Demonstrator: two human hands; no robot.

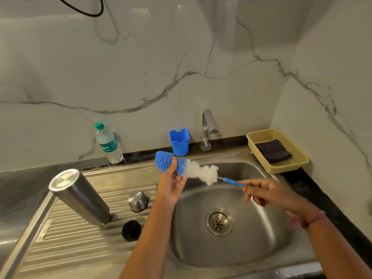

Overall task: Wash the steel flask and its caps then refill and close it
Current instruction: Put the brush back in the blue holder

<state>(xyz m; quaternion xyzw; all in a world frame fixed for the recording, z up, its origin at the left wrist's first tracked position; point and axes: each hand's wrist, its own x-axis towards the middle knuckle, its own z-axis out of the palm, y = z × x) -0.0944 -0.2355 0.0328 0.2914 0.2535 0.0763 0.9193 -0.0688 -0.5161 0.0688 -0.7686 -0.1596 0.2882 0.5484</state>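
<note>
Both hands are busy with the bottle brush point(187, 170) over the sink point(231, 248). The left hand point(171, 182) has its fingers wrapped around the blue bristle end, thumb on top, while the right hand point(267, 193) pinches the thin blue handle out on the other side. The right one is a bit blurry, so it looks like it's mid-motion, but I can't say which way. The white half of the brush head looks fluffy or sudsy; hard to tell if that's soap or just the bristles.

The steel flask point(79, 197) isn't in anyone's grip. It's standing upside down on the ribbed drainboard point(60, 238) to the left of the basin, mouth down, tilted a little in this wide view. Next to it are the steel cap point(137, 200), also flipped over, and the black inner cap point(131, 230) nearer the camera, both just sitting there.

Further back on the desk: a blue holder cup point(179, 141) beside the tap point(207, 129), which isn't running, a plastic water bottle point(107, 142) with a green lid, and a yellow basket point(281, 166) with a dark checked cloth in it.

My guess on progress: the flask parts upended on the rack look like they're draining, so the washing may be mostly done and the brush is getting cleaned or put away. Refilling and screwing both caps back on is still to come.
</note>
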